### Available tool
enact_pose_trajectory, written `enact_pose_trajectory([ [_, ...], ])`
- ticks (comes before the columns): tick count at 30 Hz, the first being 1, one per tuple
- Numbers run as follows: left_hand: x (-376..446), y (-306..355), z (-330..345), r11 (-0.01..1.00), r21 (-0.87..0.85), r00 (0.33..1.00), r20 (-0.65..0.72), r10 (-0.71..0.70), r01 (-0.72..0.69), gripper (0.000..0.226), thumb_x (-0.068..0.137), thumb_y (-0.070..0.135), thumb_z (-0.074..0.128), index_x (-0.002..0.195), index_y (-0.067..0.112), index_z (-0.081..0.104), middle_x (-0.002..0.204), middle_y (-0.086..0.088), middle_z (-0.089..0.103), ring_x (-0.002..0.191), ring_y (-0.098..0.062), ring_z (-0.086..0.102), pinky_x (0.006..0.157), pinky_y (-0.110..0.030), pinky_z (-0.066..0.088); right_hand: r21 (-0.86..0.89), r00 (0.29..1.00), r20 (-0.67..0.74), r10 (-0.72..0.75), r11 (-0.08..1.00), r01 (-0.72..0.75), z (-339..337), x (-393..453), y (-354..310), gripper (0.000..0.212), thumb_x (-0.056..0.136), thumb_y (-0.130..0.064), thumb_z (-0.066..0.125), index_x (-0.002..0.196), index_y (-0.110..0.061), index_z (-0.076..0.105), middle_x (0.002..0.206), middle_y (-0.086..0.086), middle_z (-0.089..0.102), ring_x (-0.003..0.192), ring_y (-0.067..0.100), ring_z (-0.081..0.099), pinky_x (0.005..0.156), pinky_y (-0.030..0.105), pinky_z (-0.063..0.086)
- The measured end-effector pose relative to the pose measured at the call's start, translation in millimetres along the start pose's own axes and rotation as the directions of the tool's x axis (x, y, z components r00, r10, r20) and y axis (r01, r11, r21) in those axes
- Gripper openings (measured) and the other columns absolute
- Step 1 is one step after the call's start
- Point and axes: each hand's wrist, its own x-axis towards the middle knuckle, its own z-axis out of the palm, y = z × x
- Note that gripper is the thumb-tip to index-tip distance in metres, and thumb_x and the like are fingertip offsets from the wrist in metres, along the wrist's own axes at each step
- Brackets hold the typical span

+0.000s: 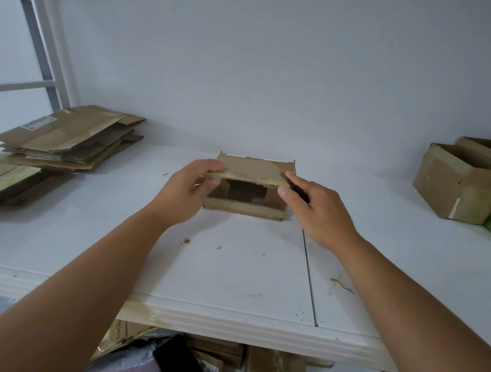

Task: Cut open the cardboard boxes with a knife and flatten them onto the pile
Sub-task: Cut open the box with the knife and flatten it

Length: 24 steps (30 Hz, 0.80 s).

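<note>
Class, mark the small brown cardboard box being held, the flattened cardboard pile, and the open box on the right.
Small brown cardboard box point(255, 170), head view: top flap.
Flattened cardboard pile point(71, 134), head view: top sheet.
Open brown cardboard box point(456, 189), head view: front wall.

White shelf board point(229, 269) carries small brown scraps point(186, 241). White metal frame upright point(47, 31) stands at the far left. Beneath the shelf: a flat black rectangular object point(183, 364) and a crumpled plastic bag point(125, 367).
</note>
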Motion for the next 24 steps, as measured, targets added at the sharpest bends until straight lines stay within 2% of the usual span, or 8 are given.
enact_pose_trajectory([
  [3, 0, 6, 0, 0.993, -0.041, 0.994, -0.014, -0.110, 0.110, 0.021, 0.101, 0.026, 0.055, 0.111, 0.043, 0.061, 0.113, 0.023, 0.064, 0.092, 0.010, 0.062, 0.074, -0.003, 0.041, 0.059, 0.999, -0.045, 0.024, 0.998, -0.021, 2, 1, -2, 0.058, 0.090, -0.071, 0.037, 0.132, -0.038, 0.058, 0.068, -0.018, 0.051, 0.068, -0.003, 0.050, 0.059, 0.018, 0.033],
  [5, 0, 8, 0, 0.987, -0.027, 0.987, -0.034, -0.158, 0.157, 0.015, 0.101, 0.035, 0.052, 0.115, 0.040, 0.056, 0.105, 0.025, 0.066, 0.088, 0.004, 0.064, 0.066, -0.009, 0.044, 0.109, 0.998, -0.056, 0.026, 0.994, -0.020, 3, 1, -4, 0.059, 0.088, -0.072, 0.036, 0.132, -0.038, 0.058, 0.088, -0.018, 0.064, 0.085, 0.000, 0.057, 0.066, 0.015, 0.037],
  [7, 1, 11, 1, 0.985, -0.018, 0.983, -0.062, -0.170, 0.170, 0.017, 0.101, 0.041, 0.049, 0.117, 0.040, 0.043, 0.113, 0.022, 0.064, 0.084, -0.002, 0.064, 0.063, -0.020, 0.043, 0.140, 0.998, -0.050, 0.031, 0.990, -0.023, 3, 0, -4, 0.068, 0.083, -0.075, 0.035, 0.136, -0.038, 0.053, 0.112, -0.014, 0.065, 0.098, 0.005, 0.056, 0.073, 0.014, 0.037],
  [10, 4, 13, 3, 0.987, 0.045, 0.985, -0.084, -0.148, 0.152, 0.016, 0.103, 0.043, 0.041, 0.111, 0.038, 0.027, 0.117, 0.007, 0.068, 0.064, -0.005, 0.058, 0.058, -0.024, 0.040, 0.136, 0.998, -0.050, 0.049, 0.990, -0.042, 4, 0, -5, 0.076, 0.077, -0.081, 0.036, 0.141, -0.040, 0.041, 0.106, -0.021, 0.059, 0.094, 0.002, 0.053, 0.073, 0.015, 0.037],
  [12, 5, 16, 6, 0.986, 0.116, 0.988, -0.112, -0.103, 0.116, 0.014, 0.105, 0.041, 0.037, 0.108, 0.034, 0.024, 0.103, 0.009, 0.072, 0.057, -0.008, 0.056, 0.056, -0.025, 0.039, 0.113, 0.996, -0.066, 0.063, 0.992, -0.055, 6, 1, -3, 0.072, 0.081, -0.077, 0.044, 0.140, -0.035, 0.039, 0.101, -0.019, 0.061, 0.087, 0.007, 0.053, 0.068, 0.016, 0.036],
  [15, 6, 18, 10, 0.984, 0.161, 0.988, -0.143, -0.054, 0.077, 0.011, 0.106, 0.036, 0.035, 0.106, 0.034, 0.024, 0.079, 0.019, 0.070, 0.055, -0.011, 0.057, 0.054, -0.028, 0.039, 0.050, 0.994, -0.078, 0.078, 0.996, -0.074, 9, 3, 1, 0.063, 0.087, -0.062, 0.058, 0.137, -0.027, 0.042, 0.120, -0.003, 0.063, 0.094, 0.015, 0.055, 0.073, 0.027, 0.039],
  [19, 7, 18, 12, 0.971, 0.232, 0.987, -0.160, -0.025, 0.063, 0.015, 0.107, 0.033, 0.033, 0.121, 0.037, 0.027, 0.082, 0.019, 0.072, 0.055, -0.011, 0.058, 0.051, -0.026, 0.041, -0.019, 0.997, -0.057, 0.046, 0.999, -0.047, 13, 2, 1, 0.062, 0.087, -0.053, 0.064, 0.136, -0.025, 0.039, 0.128, 0.002, 0.059, 0.110, 0.023, 0.058, 0.079, 0.031, 0.043],
  [24, 4, 11, 8, 0.952, 0.305, 0.986, -0.158, 0.052, -0.001, 0.025, 0.107, 0.025, 0.029, 0.124, 0.042, 0.035, 0.077, 0.002, 0.061, 0.064, -0.014, 0.055, 0.058, -0.030, 0.038, -0.166, 0.994, 0.101, 0.036, 0.986, -0.019, 15, 0, -1, 0.089, 0.082, -0.049, 0.073, 0.146, -0.029, 0.014, 0.140, 0.004, 0.039, 0.116, 0.028, 0.053, 0.083, 0.034, 0.044],
])
